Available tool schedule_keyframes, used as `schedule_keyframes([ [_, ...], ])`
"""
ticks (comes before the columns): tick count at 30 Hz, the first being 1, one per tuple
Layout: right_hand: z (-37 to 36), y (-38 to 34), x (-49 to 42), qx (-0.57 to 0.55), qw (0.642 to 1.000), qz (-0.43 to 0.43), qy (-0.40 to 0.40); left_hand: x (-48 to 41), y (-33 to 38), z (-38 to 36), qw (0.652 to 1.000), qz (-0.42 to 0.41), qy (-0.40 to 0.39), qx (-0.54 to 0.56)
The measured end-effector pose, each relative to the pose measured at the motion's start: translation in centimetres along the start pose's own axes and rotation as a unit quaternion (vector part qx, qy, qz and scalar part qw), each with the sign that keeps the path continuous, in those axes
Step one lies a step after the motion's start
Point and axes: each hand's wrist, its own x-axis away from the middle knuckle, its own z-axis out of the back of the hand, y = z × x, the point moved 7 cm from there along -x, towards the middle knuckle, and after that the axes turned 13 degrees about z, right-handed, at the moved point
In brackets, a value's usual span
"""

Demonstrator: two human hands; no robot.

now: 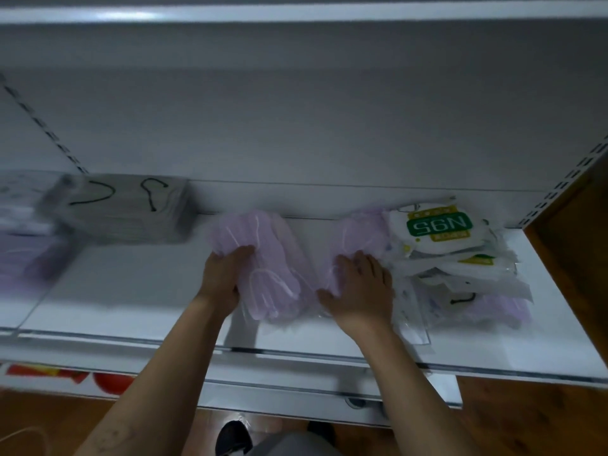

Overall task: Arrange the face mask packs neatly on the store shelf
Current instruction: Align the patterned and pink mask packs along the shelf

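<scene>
lilac pack (273, 245) in left hand (225, 274) grip; right hand (362, 291) flat on second pack (358, 230), n95 pile (454, 255) beside; grey stack (131, 209) leftward.

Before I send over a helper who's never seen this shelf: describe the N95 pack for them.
Go to the right end of the white shelf, by the brown wood panel. A loose heap of packs lies there, the N95 pack topmost at the back. It alone shows a green N95 label, upside down.

The soft lilac plastic-wrapped mask pack (263, 268) shows whitish loops. The grey rectangular mask stack (131, 212) has black loops. The white crinkly plastic pack (439, 225) bears a green, yellow-trimmed N95 label. The flat metal shelf (131, 291) is white.
</scene>
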Motion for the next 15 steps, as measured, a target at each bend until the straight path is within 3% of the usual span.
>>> schedule_keyframes([
  [4, 0.3, -0.8, 0.0, -0.097, 0.989, 0.06, 0.093, 0.4, 0.3, 1.3, 0.997, 0.001, 0.065, -0.03],
  [9, 1.7, -2.5, -0.8, -0.357, 0.923, -0.01, 0.146, 0.7, 0.6, 0.4, 0.995, 0.017, 0.044, -0.088],
  [11, 2.3, -5.8, -1.6, -0.338, 0.932, 0.073, 0.11, 0.9, 0.5, -0.7, 0.996, 0.016, 0.011, -0.088],
  [13, 1.4, -8.9, -1.8, -0.244, 0.953, 0.177, 0.037, 0.7, -0.2, -1.9, 0.996, 0.053, -0.074, -0.02],
  [15, -0.5, -10.1, -1.2, -0.175, 0.963, 0.198, -0.061, 0.9, -0.6, -2.6, 0.981, 0.111, -0.157, 0.031],
])
